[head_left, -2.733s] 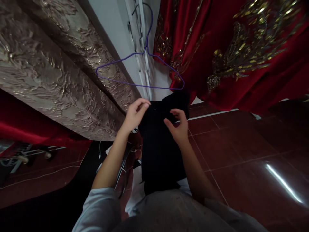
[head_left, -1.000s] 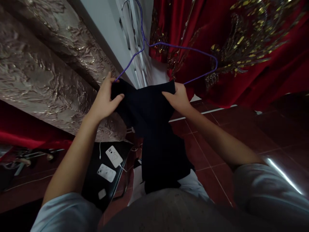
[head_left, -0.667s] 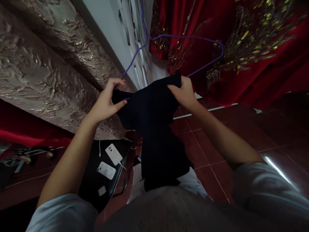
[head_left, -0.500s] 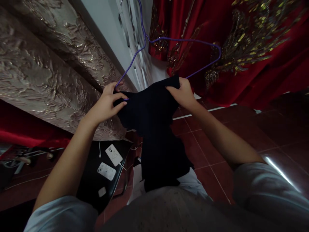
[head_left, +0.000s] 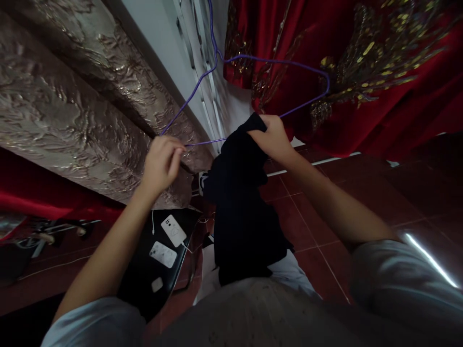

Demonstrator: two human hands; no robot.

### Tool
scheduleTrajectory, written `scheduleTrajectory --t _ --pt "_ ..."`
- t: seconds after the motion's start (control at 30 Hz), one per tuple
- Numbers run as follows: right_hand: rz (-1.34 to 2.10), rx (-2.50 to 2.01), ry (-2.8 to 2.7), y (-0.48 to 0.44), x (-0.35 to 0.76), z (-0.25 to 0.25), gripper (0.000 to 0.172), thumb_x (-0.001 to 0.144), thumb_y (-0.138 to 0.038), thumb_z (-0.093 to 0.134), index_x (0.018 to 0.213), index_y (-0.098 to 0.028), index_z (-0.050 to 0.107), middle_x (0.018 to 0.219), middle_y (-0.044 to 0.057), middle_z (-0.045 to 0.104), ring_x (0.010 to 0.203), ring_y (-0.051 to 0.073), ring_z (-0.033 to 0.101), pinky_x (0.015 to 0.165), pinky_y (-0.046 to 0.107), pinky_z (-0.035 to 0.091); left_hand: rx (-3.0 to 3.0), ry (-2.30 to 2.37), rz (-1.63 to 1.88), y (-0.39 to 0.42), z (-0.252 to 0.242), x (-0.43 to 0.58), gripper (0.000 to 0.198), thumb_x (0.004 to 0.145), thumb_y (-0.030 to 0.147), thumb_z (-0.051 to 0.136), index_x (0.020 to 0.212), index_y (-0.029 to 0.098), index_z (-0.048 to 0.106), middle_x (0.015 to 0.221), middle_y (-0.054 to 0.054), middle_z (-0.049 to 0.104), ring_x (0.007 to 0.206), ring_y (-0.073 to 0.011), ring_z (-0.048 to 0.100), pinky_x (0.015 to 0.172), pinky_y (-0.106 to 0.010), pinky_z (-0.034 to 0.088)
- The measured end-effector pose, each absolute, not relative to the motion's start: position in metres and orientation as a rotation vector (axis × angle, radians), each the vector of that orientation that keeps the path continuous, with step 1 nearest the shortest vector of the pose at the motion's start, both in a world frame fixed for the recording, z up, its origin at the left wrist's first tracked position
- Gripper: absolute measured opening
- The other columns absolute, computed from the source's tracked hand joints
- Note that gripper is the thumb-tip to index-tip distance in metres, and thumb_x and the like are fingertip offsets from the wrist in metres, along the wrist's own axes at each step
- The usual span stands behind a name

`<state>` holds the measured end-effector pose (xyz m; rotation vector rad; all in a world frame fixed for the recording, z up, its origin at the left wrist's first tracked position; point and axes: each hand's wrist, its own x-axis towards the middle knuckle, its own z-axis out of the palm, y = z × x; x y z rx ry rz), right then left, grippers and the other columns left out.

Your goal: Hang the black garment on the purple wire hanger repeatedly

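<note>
Cloth point(head_left: 246, 193), black, likely soft, light and limp, hangs before me, overlapping a purple hanger point(head_left: 253, 58) at its lower bar — upper edge, the sensible hold, pinched in my right fingers point(head_left: 258, 139), left fingers point(head_left: 175, 163) curled closed over the hanger's left corner.

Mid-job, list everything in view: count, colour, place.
Hanger: 1, purple, upper centre
Cloth: 1, black, centre
Sequined fabric: 1, red and gold, upper right
Plain fabric: 1, red, far left
Textured drape: at least 1, beige, left
Frame: 1, white, behind hanger
Table: 1, black, lower left
Phones: 2, white, on table
Small square item: 1, white, near phones
Cables: several, white, lower left
Wheels: at least 2, tan, far left
Floor tiles: several, dark red, right
Sleeves: 2, pale, bottom corners
Left hand: 1, bare, at the hanger's left corner
Right hand: 1, bare, gripping the cloth
</note>
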<state>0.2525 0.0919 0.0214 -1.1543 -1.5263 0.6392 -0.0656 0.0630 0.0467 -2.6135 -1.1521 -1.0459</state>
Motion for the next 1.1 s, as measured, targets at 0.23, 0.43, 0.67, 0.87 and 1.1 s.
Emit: scheduleTrajectory --t 0.23,0.43,0.67,0.87,1.1 --pt "0.619 -1.148 -1.531 0.081 0.241 0.025 0.016 0.077 -0.023 0.062 0.066 -0.022 0.050 0.068 0.002 0.049 0.072 0.018 0.050 0.067 0.034 0.049 -2.874 -1.225 -1.209 0.049 0.010 0.019 0.055 0.097 0.040 0.065 0.142 0.016 0.045 0.143 -0.018 0.055 0.136 -0.0307 0.053 0.117 -0.049 0.041" --pt "0.629 -1.106 -1.536 0.079 0.245 0.029 0.012 0.076 -0.021 0.056 0.065 -0.022 0.051 0.065 0.001 0.050 0.068 0.017 0.050 0.066 0.033 0.047 -3.397 -1.264 -1.049 0.069 -0.025 0.034 0.038 0.100 0.049 0.057 0.118 0.016 0.065 0.111 -0.012 0.073 0.101 -0.0271 0.070 0.096 -0.044 0.055" --pt "0.414 -1.248 -1.585 0.088 0.277 0.035 0.021 0.073 -0.020 0.063 0.060 -0.021 0.047 0.061 0.000 0.038 0.069 0.017 0.045 0.074 0.036 0.047 -3.123 -1.426 -0.027 0.088 -0.035 -0.068 0.050 0.096 0.063 0.055 0.101 0.017 0.073 0.097 -0.012 0.074 0.103 -0.0329 0.066 0.107 -0.058 0.042" --pt "0.425 -1.203 -1.557 0.094 0.266 0.032 0.020 0.076 -0.018 0.061 0.062 -0.021 0.048 0.066 0.001 0.045 0.070 0.017 0.048 0.074 0.036 0.049 -3.235 -1.593 -0.271 0.065 0.001 -0.101 0.042 0.104 0.039 0.044 0.140 0.023 0.058 0.115 -0.008 0.071 0.101 -0.0225 0.064 0.096 -0.039 0.049" --pt "0.423 -1.209 -1.576 0.089 0.265 0.032 0.017 0.076 -0.015 0.060 0.063 -0.020 0.049 0.065 0.001 0.049 0.066 0.016 0.049 0.067 0.034 0.046 -3.635 -1.714 -0.227 0.024 -0.024 -0.053 0.045 0.084 0.020 0.067 0.128 0.015 0.059 0.072 0.003 0.061 0.053 -0.0097 0.048 0.048 -0.020 0.035"
